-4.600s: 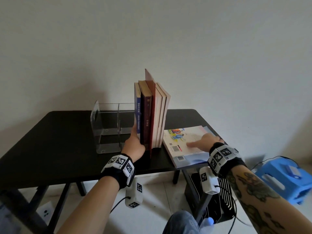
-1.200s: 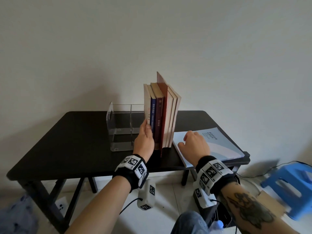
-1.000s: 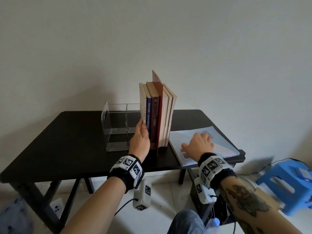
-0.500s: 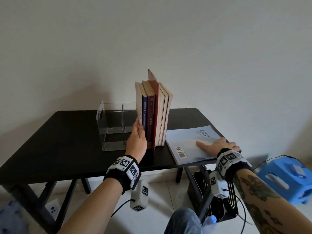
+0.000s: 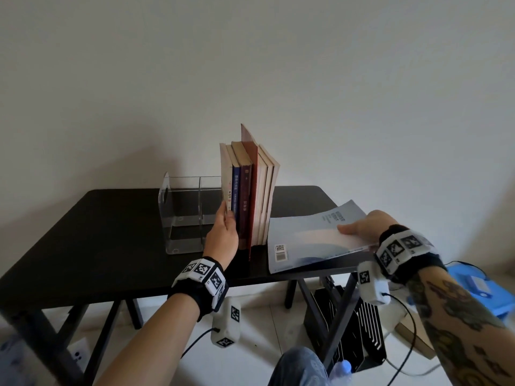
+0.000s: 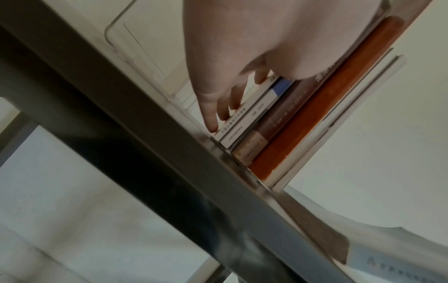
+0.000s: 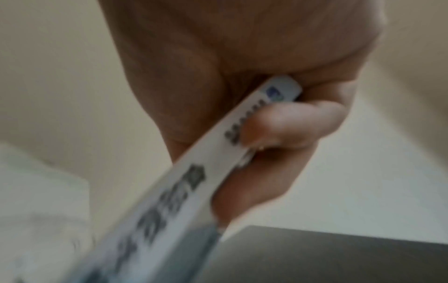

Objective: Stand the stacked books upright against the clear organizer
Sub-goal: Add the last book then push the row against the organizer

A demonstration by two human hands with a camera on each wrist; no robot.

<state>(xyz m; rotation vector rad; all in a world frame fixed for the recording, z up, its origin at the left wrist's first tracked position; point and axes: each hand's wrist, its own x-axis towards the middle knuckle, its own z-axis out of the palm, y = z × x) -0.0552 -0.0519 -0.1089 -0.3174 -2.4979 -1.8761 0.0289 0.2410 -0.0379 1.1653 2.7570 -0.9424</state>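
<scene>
Several books (image 5: 248, 190) stand upright on the black table (image 5: 97, 232), leaning against the right wall of the clear organizer (image 5: 186, 215). My left hand (image 5: 225, 217) rests on them with straight fingers (image 6: 213, 114) laid along the leftmost white book (image 6: 244, 122), beside the organizer (image 6: 135, 38). A large pale blue book (image 5: 306, 238) lies to their right, with its right edge raised off the table. My right hand (image 5: 359, 227) grips that edge. In the right wrist view the fingers (image 7: 290, 122) curl under the book's spine (image 7: 184, 181).
A wall stands close behind the table. A blue stool (image 5: 479, 288) is on the floor at the right. A black case (image 5: 356, 338), a cardboard box (image 5: 412, 338) and a water bottle (image 5: 340, 369) sit below the table's right end.
My right hand slid to the pale blue book's right edge, took hold of it and tilted that side up. My left hand stayed on the upright books.
</scene>
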